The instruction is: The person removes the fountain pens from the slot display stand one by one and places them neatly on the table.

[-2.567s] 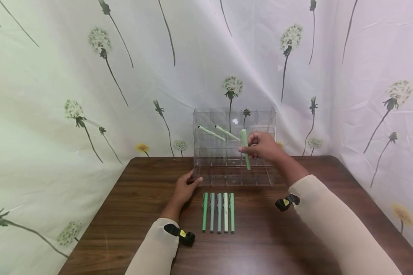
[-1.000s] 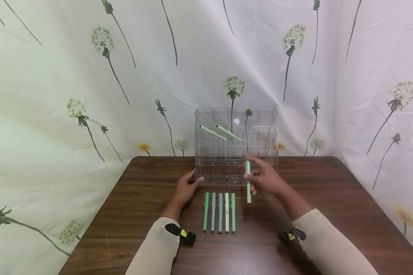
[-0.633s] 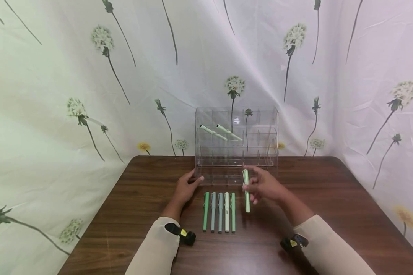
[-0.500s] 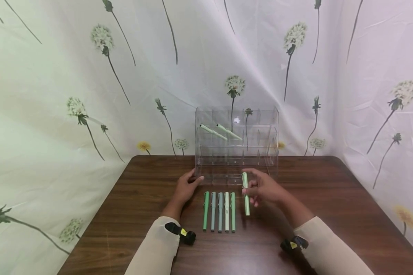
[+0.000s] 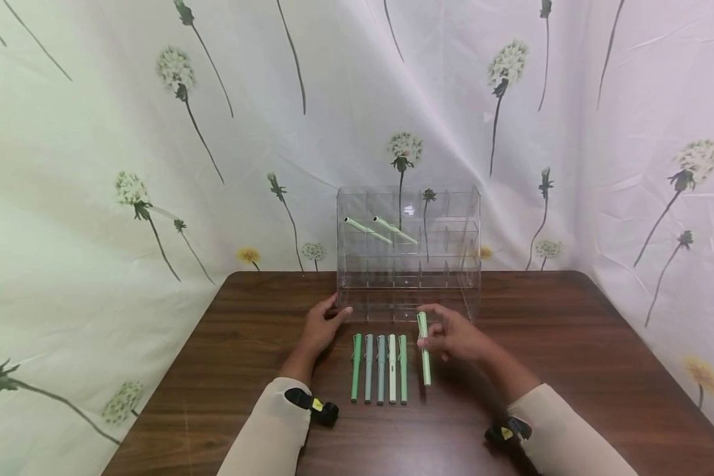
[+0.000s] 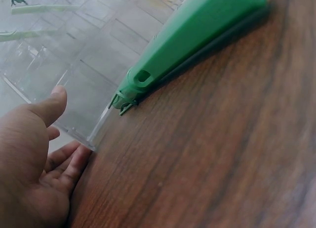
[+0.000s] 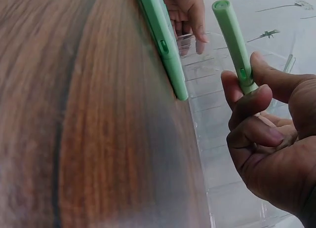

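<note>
A light green pen with a clip is held between the thumb and fingers of my right hand, raised just above the table in front of the clear rack. In the right wrist view the same pen points up out of the right hand. My left hand rests at the lower left corner of the clear plastic tiered rack. In the left wrist view its thumb lies before the front face and its fingers lie along the side. Two pale green pens lean in the rack's upper compartments.
Several pens lie side by side before the rack, from a green pen at the left to a light green pen nearest my right hand. The brown wooden table meets a white dandelion-print cloth behind the rack.
My right hand has brought the light green pen down from in front of the rack's middle tiers to just above the table, right of the row. The left hand has stayed at the corner.
</note>
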Motion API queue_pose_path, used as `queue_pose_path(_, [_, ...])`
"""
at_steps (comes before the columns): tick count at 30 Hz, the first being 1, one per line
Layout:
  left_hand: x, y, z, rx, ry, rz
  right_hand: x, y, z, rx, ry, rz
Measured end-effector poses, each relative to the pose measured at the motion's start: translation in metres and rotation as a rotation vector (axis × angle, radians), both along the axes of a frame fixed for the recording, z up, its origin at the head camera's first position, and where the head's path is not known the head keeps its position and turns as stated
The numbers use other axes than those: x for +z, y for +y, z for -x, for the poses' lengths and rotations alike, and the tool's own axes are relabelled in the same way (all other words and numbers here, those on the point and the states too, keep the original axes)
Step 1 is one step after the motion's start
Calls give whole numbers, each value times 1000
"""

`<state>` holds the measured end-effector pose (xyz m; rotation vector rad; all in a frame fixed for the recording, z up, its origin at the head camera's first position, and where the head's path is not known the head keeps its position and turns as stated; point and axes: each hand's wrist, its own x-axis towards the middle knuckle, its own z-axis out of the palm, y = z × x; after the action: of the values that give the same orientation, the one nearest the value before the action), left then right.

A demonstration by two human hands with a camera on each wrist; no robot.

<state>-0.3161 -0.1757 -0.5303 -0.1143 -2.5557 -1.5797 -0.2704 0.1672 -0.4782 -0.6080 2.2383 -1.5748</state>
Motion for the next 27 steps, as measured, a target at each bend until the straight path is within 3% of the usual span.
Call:
queue_pose_path(13, [-3,-1,0,-11,16,-6,-20,0,3,0,-16,71])
queue_pose_path(27, [-3,0,1,-8,30,-10,-35,-5,4,4,5,78])
